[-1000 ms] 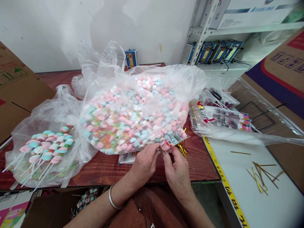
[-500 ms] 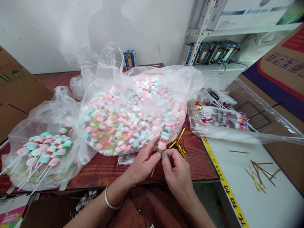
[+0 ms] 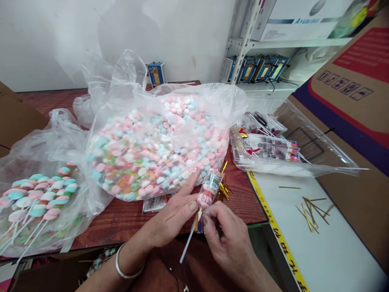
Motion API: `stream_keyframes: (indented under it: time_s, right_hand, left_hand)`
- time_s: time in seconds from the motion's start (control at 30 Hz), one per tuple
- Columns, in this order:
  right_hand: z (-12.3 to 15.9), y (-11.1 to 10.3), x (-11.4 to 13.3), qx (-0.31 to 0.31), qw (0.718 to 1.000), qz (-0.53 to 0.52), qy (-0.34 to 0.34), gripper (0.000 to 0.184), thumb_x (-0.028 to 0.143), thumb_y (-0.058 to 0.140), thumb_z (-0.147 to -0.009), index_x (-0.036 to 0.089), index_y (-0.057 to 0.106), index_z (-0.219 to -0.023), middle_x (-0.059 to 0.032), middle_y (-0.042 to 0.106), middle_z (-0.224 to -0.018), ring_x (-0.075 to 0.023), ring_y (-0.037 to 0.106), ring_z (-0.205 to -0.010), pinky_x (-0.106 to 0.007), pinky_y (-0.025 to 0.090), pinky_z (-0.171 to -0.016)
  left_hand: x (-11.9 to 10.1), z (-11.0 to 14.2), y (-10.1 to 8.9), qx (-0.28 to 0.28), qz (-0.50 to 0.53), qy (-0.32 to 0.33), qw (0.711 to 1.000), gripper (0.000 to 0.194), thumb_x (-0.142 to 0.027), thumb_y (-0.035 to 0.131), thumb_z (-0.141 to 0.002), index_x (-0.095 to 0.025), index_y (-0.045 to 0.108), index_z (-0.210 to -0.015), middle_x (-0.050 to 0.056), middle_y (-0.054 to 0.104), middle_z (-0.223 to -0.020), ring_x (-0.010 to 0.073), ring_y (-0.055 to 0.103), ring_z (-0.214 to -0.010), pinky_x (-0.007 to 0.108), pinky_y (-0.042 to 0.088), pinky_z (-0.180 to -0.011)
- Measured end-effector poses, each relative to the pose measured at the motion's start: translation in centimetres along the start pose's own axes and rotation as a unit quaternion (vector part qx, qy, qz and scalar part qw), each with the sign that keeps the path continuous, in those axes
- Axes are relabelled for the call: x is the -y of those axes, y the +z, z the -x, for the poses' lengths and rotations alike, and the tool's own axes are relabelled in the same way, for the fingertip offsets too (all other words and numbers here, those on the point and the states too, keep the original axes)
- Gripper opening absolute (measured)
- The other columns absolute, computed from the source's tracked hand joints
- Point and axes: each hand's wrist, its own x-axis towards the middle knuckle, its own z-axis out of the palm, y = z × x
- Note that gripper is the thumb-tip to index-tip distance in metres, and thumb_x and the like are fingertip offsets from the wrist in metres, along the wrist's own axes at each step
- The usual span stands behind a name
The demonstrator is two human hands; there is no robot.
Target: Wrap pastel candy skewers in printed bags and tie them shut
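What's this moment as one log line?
left hand: holds wrapped lollipop | right hand: at its neck | gold ties: on table | candy bag: behind

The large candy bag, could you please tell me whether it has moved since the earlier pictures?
No, the large candy bag keeps its place relative to the brown table.

We seem to be in a small packing workshop: bulk candy in a big clear bag on our wooden counter, loose twist ties, a cardboard carton and metal shelving with boxed equipment.
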Motion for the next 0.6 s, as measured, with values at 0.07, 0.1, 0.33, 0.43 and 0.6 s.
stream_keyframes:
  time_s: [0.07, 0.1, 0.33, 0.43, 0.6]
  right_hand:
    - [0.0, 0.1, 0.0, 0.026, 0.991, -0.099, 0.088, 0.016, 0.019, 0.051, -0.094, 0.022, 0.053, -0.077, 0.0022, 0.059, -0.069, -0.0125, 0.055, -0.059, -0.022, 0.043, -0.053]
    - [-0.1, 0.2, -0.1, 0.035, 0.977, -0.155, 0.14, 0.018, 0.023, 0.051, -0.094, 0.022, 0.052, -0.076, 0.0028, 0.058, -0.066, -0.0124, 0.054, -0.057, -0.021, 0.042, -0.051]
    - [-0.7, 2.7, 0.9, 0.054, 0.935, -0.307, 0.17, 0.015, 0.032, 0.057, -0.094, 0.02, 0.063, -0.089, -0.0007, 0.067, -0.077, -0.0169, 0.065, -0.071, -0.027, 0.051, -0.065]
    - [-0.9, 3.6, 1.0, 0.116, 0.949, -0.269, 0.116, 0.023, 0.032, 0.049, -0.1, 0.021, 0.066, -0.09, 0.0018, 0.063, -0.069, -0.0145, 0.061, -0.063, -0.024, 0.047, -0.06]
    - [-1.0, 5.1, -2.6, 0.143, 0.988, -0.034, 0.043, 0.019, 0.023, 0.05, -0.099, 0.02, 0.068, -0.093, -0.0038, 0.068, -0.089, -0.0185, 0.064, -0.084, -0.028, 0.048, -0.075]
  left_hand:
    - [-0.1, -0.1, -0.2, 0.002, 0.069, 0.011, 0.998, 0.055, -0.043, 0.019, -0.103, -0.031, 0.06, -0.137, 0.007, 0.039, -0.159, 0.0246, 0.026, -0.151, 0.054, 0.032, -0.117]
    - [-0.2, -0.2, -0.3, 0.018, 0.097, 0.022, 0.995, 0.057, -0.049, 0.018, -0.102, -0.033, 0.063, -0.134, 0.006, 0.037, -0.16, 0.0256, 0.026, -0.15, 0.055, 0.03, -0.117]
    - [-0.8, 1.2, -0.1, 0.014, 0.118, -0.006, 0.993, 0.042, -0.024, 0.068, -0.087, -0.031, 0.067, -0.128, 0.013, 0.058, -0.143, 0.0294, 0.054, -0.133, 0.048, 0.048, -0.105]
    - [-0.6, 3.8, -2.2, -0.073, 0.089, -0.074, 0.991, 0.033, -0.017, 0.054, -0.093, -0.031, 0.073, -0.117, 0.01, 0.069, -0.129, 0.025, 0.063, -0.121, 0.044, 0.053, -0.101]
    - [0.7, 14.1, -8.4, -0.119, -0.041, -0.242, 0.962, 0.025, -0.024, 0.056, -0.089, -0.032, 0.079, -0.093, 0.007, 0.076, -0.109, 0.0244, 0.071, -0.102, 0.038, 0.059, -0.087]
